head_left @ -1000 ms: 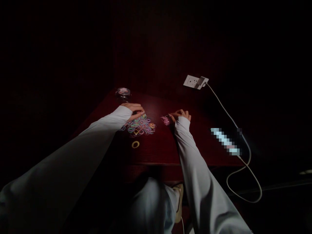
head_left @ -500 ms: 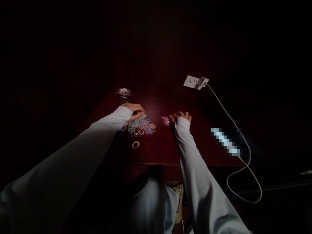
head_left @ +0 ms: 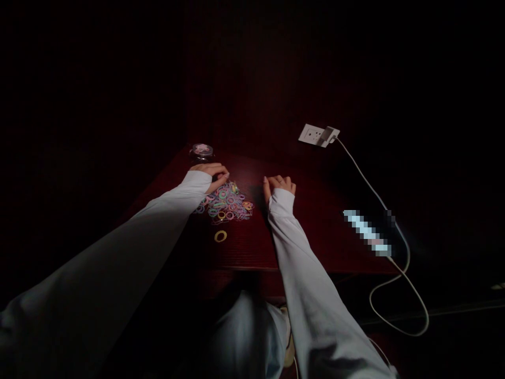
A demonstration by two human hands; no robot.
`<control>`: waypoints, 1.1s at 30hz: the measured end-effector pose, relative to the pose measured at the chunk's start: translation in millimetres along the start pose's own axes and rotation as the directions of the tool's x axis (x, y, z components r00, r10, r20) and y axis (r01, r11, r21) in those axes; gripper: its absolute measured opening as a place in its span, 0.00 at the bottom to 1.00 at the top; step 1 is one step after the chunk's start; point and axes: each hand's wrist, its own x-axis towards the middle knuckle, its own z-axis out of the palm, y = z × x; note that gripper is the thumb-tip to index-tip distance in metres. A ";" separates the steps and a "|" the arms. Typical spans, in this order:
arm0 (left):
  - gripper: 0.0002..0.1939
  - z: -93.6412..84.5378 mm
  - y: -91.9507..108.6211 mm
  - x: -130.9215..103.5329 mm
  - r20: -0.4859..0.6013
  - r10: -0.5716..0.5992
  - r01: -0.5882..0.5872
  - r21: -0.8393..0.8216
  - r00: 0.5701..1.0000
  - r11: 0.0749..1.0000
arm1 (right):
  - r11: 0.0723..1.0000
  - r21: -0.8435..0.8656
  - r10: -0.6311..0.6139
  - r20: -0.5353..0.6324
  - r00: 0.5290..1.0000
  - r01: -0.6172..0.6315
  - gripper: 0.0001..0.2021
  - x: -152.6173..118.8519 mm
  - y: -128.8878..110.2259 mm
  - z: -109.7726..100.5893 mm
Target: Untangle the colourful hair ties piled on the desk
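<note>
A loose pile of many-coloured bands and rings [head_left: 231, 204] lies on the dark red table [head_left: 252, 252]. My left hand [head_left: 215, 172] is at the pile's upper left edge, its fingers curled together; whether anything is between them is too dark to tell. To the right of the pile, apart from it, my right hand [head_left: 278, 185] is over the table with its thumb and fingers apart, and nothing shows in it. One yellow ring [head_left: 220, 236] lies alone in front of the pile. Behind my left hand stands a round clear container [head_left: 202, 151] with pinkish things at its top.
A blurred-out bright device [head_left: 366, 232] lies at the table's right, joined to a white cable [head_left: 365, 180]. The cable runs up to a plug in the wall socket [head_left: 313, 135]. My knee [head_left: 246, 337] is below the table's front edge.
My right hand has moved left to where the small pink bunch was; that bunch no longer shows. My left hand has shifted slightly left and away from the pile's middle.
</note>
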 end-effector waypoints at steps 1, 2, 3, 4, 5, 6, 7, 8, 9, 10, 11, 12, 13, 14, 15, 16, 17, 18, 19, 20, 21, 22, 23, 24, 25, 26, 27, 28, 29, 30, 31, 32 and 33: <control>0.16 -1.4 1.4 0.3 0.010 -0.022 0.022 0.008 1.000 1.000 | 0.999 0.008 -0.052 0.023 0.998 0.052 0.19 -0.3 -11.9 4.3; 0.16 -2.2 2.6 0.6 0.025 -0.041 0.040 0.016 0.999 0.999 | 0.995 0.011 -0.098 0.045 0.994 0.098 0.19 -0.7 -22.8 8.5; 0.17 -2.8 3.3 0.7 0.042 -0.055 0.054 0.022 0.998 0.998 | 0.990 0.009 -0.139 0.068 0.988 0.138 0.20 -1.3 -32.3 12.4; 0.18 -3.0 3.5 0.6 0.065 -0.060 0.058 0.023 0.996 0.998 | 0.985 0.004 -0.170 0.091 0.981 0.170 0.21 -2.1 -39.8 15.5; 0.18 -3.2 3.2 0.1 0.097 -0.049 0.048 0.016 0.994 0.999 | 0.980 -0.003 -0.196 0.116 0.974 0.198 0.21 -2.9 -45.1 17.6; 0.19 -3.3 2.5 -0.7 0.138 -0.023 0.023 0.001 0.990 1.000 | 0.975 -0.009 -0.218 0.142 0.966 0.222 0.21 -3.7 -48.2 18.6; 0.20 -3.4 1.4 -1.7 0.183 0.014 -0.011 -0.018 0.983 1.000 | 0.970 -0.013 -0.236 0.170 0.957 0.241 0.21 -4.7 -49.2 18.4; 0.23 -3.5 0.1 -2.9 0.226 0.054 -0.047 -0.038 0.973 0.998 | 0.966 -0.011 -0.250 0.201 0.947 0.258 0.20 -5.6 -48.5 17.2; 0.26 -3.6 -1.2 -4.2 0.261 0.089 -0.077 -0.056 0.961 0.995 | 0.963 -0.004 -0.261 0.232 0.937 0.269 0.20 -6.4 -46.8 15.2; 0.30 -3.6 -2.4 -5.2 0.285 0.111 -0.095 -0.069 0.952 0.993 | 0.962 0.005 -0.265 0.258 0.929 0.273 0.19 -7.1 -44.5 12.8; 0.32 -3.6 -3.5 -6.1 0.299 0.118 -0.100 -0.074 0.947 0.992 | 0.962 0.017 -0.267 0.277 0.923 0.273 0.18 -7.6 -42.2 10.2; 0.34 -3.3 -4.3 -6.6 0.308 0.118 -0.099 -0.076 0.944 0.992 | 0.962 0.031 -0.268 0.290 0.918 0.271 0.18 -7.9 -40.1 8.0; 0.35 -3.0 -4.8 -6.8 0.318 0.118 -0.097 -0.081 0.941 0.992 | 0.962 0.043 -0.270 0.299 0.915 0.270 0.17 -8.1 -38.6 6.3; 0.34 -2.7 -4.9 -6.8 0.330 0.122 -0.099 -0.088 0.936 0.991 | 0.961 0.054 -0.274 0.306 0.912 0.270 0.17 -8.2 -37.6 5.4; 0.33 -2.5 -4.7 -6.5 0.341 0.127 -0.100 -0.095 0.931 0.990 | 0.960 0.064 -0.277 0.316 0.907 0.271 0.16 -8.3 -37.0 5.1; 0.32 -2.5 -4.2 -6.1 0.352 0.131 -0.100 -0.103 0.927 0.990 | 0.960 0.071 -0.277 0.331 0.902 0.269 0.16 -8.3 -36.8 5.5; 0.30 -2.7 -3.5 -5.6 0.363 0.132 -0.097 -0.112 0.923 0.989 | 0.962 0.075 -0.272 0.346 0.898 0.263 0.15 -8.4 -36.7 6.2; 0.28 -3.1 -2.8 -5.1 0.373 0.131 -0.092 -0.120 0.919 0.988 | 0.965 0.076 -0.262 0.359 0.896 0.252 0.14 -8.5 -36.7 7.2; 0.26 -3.7 -2.1 -4.5 0.383 0.131 -0.087 -0.129 0.915 0.988 | 0.969 0.076 -0.248 0.365 0.897 0.237 0.13 -8.6 -36.5 8.2; 0.25 -4.2 -1.6 -3.8 0.392 0.133 -0.085 -0.137 0.910 0.987 | 0.972 0.077 -0.236 0.366 0.900 0.223 0.12 -8.6 -36.3 9.0; 0.24 -4.3 -1.5 -3.1 0.398 0.136 -0.085 -0.144 0.907 0.986 | 0.974 0.079 -0.226 0.361 0.905 0.211 0.12 -8.6 -36.0 9.5; 0.23 -3.7 -1.8 -2.3 0.401 0.141 -0.087 -0.149 0.905 0.985 | 0.976 0.082 -0.218 0.356 0.909 0.202 0.12 -8.5 -35.6 9.7; 0.22 -2.4 -2.7 -1.5 0.399 0.142 -0.088 -0.151 0.906 0.985 | 0.978 0.082 -0.209 0.352 0.912 0.192 0.13 -8.4 -35.2 9.6; 0.21 -0.2 -4.2 -0.7 0.393 0.139 -0.086 -0.149 0.909 0.985 | 0.981 0.079 -0.196 0.351 0.916 0.180 0.13 -8.3 -34.9 9.1; 0.21 2.8 -6.1 0.1 0.382 0.134 -0.083 -0.148 0.914 0.986 | 0.983 0.074 -0.181 0.354 0.918 0.165 0.14 -8.1 -34.7 8.4; 0.20 6.4 -8.4 0.9 0.369 0.129 -0.080 -0.145 0.920 0.986 | 0.986 0.069 -0.165 0.359 0.919 0.150 0.15 -7.9 -34.6 7.5; 0.20 10.0 -10.8 1.6 0.353 0.121 -0.076 -0.140 0.928 0.987 | 0.989 0.067 -0.149 0.366 0.919 0.134 0.15 -7.7 -34.7 6.5; 0.19 13.5 -13.1 2.1 0.338 0.108 -0.066 -0.131 0.935 0.989 | 0.990 0.068 -0.137 0.372 0.918 0.121 0.16 -7.6 -34.8 5.7; 0.19 16.5 -15.2 2.5 0.326 0.088 -0.052 -0.119 0.941 0.992 | 0.991 0.073 -0.130 0.378 0.917 0.110 0.16 -7.5 -35.1 5.0; 0.19 18.7 -16.8 2.7 0.319 0.065 -0.033 -0.105 0.946 0.994 | 0.991 0.082 -0.126 0.381 0.916 0.102 0.16 -7.5 -35.3 4.5; 0.19 20.1 -18.0 2.8 0.314 0.040 -0.012 -0.091 0.949 0.996 | 0.991 0.094 -0.125 0.383 0.915 0.097 0.15 -7.6 -35.5 4.3; 0.19 20.7 -18.7 2.6 0.308 0.019 0.006 -0.080 0.951 0.997 | 0.990 0.109 -0.129 0.387 0.913 0.094 0.15 -7.7 -35.7 4.3; 0.19 20.7 -18.9 2.4 0.303 0.008 0.016 -0.076 0.953 0.997 | 0.987 0.128 -0.137 0.392 0.910 0.094 0.15 -7.9 -35.7 4.5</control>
